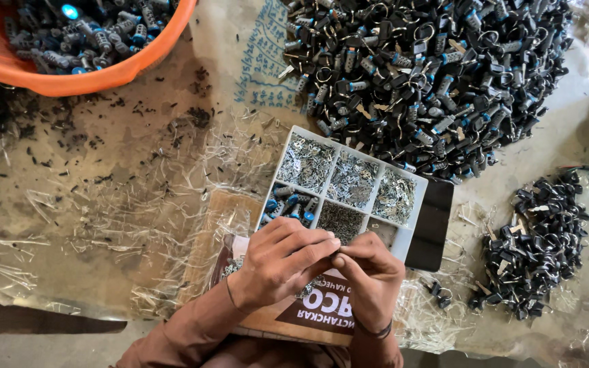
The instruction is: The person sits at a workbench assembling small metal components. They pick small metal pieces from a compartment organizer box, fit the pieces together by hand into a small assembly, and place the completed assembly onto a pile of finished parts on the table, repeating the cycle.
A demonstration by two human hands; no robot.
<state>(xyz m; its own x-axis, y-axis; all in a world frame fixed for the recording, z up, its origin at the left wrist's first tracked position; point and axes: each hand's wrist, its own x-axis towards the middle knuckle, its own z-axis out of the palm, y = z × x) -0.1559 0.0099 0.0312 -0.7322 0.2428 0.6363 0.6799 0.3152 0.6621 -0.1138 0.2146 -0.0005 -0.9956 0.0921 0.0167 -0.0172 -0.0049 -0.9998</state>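
Looking down from the head camera: left hand and right hand meet fingertip to fingertip, pinching a small part too tiny to identify, just below the white plastic compartment tray of metal bits. Large heap of black-and-blue clips beyond; orange plastic basin upper left.

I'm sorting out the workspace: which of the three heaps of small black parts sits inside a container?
The heap in the orange plastic basin at top left; the big central pile and small right-hand pile lie loose on the plastic-covered table.
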